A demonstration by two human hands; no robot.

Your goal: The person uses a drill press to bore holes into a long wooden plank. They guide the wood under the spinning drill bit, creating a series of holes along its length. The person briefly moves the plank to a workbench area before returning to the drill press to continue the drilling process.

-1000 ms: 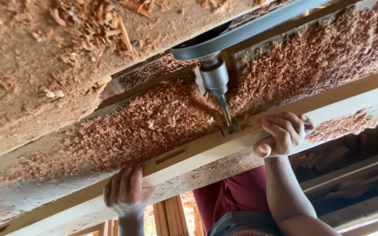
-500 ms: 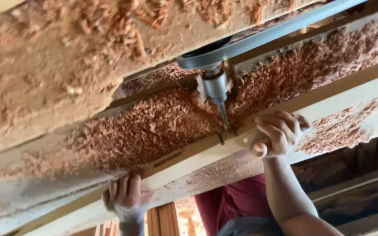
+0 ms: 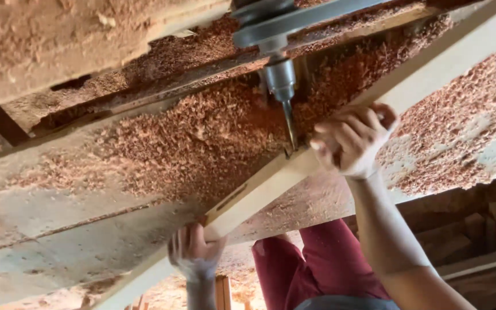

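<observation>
A long pale wooden strip runs diagonally from lower left to upper right over a machine table. My right hand grips the strip just right of a spinning-type drill bit, which hangs from a grey metal chuck and meets the strip's edge. My left hand holds the strip's lower end from below. A narrow dark slot is cut in the strip between my hands.
Reddish wood shavings lie thick on the worn table around the bit and to the right. A grey machine arm crosses the top. My red trousers and stacked timber show below.
The view has come closer and tilted, so the strip looks steeper. Both hands keep their hold on the strip, and the bit stays at its edge.
</observation>
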